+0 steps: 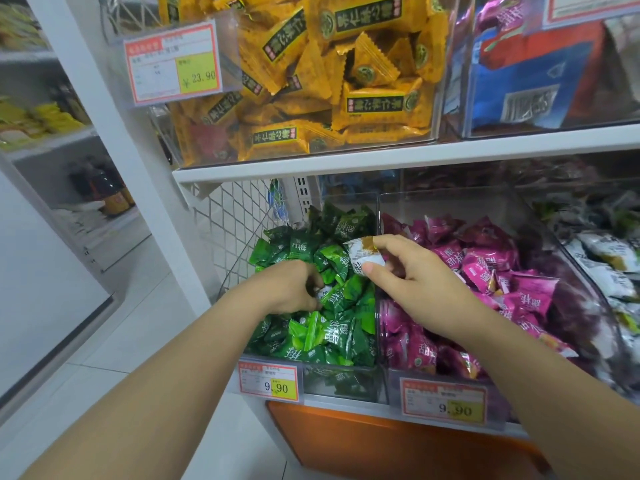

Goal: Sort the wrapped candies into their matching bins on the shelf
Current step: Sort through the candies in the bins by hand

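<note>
A clear bin (343,379) on the lower shelf is full of green wrapped candies (332,327). My left hand (287,289) reaches into it, fingers curled down among the green candies around a small white wrapper (323,292). My right hand (412,271) hovers over the divider between bins and pinches a white and brown wrapped candy (363,256) between thumb and forefinger. To the right, a second clear bin (446,379) holds magenta wrapped candies (485,268). Further right lie white and brown wrapped candies (609,261) in another bin.
The upper shelf (381,157) carries a bin of yellow packets (311,81) and a bin of blue and red packs (540,74). Price tags (268,381) hang on the bin fronts. A wire mesh side panel (228,230) stands left of the green bin. An orange panel (381,441) lies below.
</note>
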